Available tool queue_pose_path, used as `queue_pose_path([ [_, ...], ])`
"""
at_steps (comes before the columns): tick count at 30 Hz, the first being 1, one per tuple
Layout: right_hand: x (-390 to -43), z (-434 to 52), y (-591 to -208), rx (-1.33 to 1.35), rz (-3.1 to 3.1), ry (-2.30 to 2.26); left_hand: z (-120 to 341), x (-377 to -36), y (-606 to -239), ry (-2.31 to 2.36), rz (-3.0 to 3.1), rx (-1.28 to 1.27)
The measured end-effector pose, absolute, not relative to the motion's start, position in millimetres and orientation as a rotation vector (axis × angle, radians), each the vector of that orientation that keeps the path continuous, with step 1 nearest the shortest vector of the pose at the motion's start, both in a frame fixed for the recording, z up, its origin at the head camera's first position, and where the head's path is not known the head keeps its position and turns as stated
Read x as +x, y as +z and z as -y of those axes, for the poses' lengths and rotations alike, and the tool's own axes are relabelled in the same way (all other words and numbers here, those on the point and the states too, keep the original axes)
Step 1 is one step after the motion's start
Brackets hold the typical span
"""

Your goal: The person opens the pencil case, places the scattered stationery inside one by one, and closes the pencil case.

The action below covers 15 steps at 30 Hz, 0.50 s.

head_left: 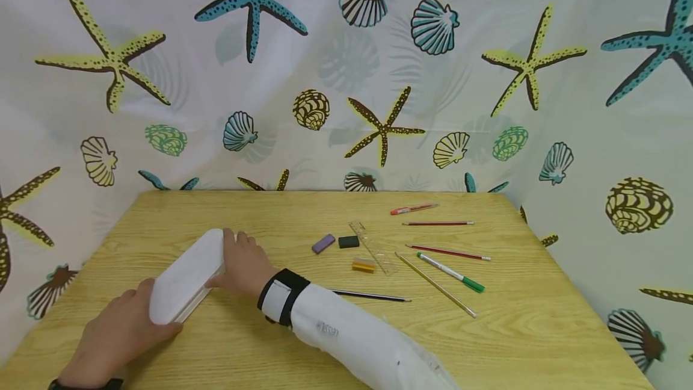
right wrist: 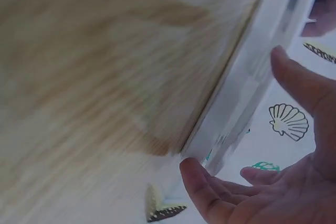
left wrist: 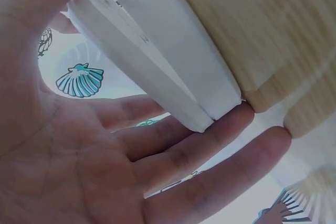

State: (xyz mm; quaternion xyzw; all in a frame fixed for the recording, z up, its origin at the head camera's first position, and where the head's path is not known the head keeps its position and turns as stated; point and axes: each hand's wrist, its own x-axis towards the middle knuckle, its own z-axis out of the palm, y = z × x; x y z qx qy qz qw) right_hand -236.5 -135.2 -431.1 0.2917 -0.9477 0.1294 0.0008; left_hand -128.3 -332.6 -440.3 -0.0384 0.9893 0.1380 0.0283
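A long white case with rounded ends (head_left: pixel 189 272) sits tilted at the left of the wooden table, looking like a pencil case. My left hand (head_left: pixel 116 330) grips its near end, thumb on the right side and fingers around the left. At the far end, my right hand (head_left: pixel 246 266) holds it between thumb and fingers. In the left wrist view a narrow slit runs along the edge of the case (left wrist: pixel 173 30). The right wrist view shows fingertips touching the side of the case (right wrist: pixel 236 87). Its inside is hidden.
Right of the hands lie a purple eraser (head_left: pixel 323 244), a black eraser (head_left: pixel 349 242), a clear ruler (head_left: pixel 373 247) and a small orange block (head_left: pixel 363 265). Farther right are several pencils, a green-capped marker (head_left: pixel 449 272) and a red pen (head_left: pixel 414 209). A dark pencil (head_left: pixel 373 296) lies beside my right forearm.
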Motion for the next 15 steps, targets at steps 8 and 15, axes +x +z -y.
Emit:
queue_pose_path([
  [8,-260.7,134.0,-422.9,0.825,3.129,0.889,334.3,-129.6,-439.4,0.432,-3.029,-0.130],
  [15,-274.4,123.5,-413.8,0.787,3.167,1.182,346.0,-129.2,-439.0,0.451,-3.005,-0.085],
])
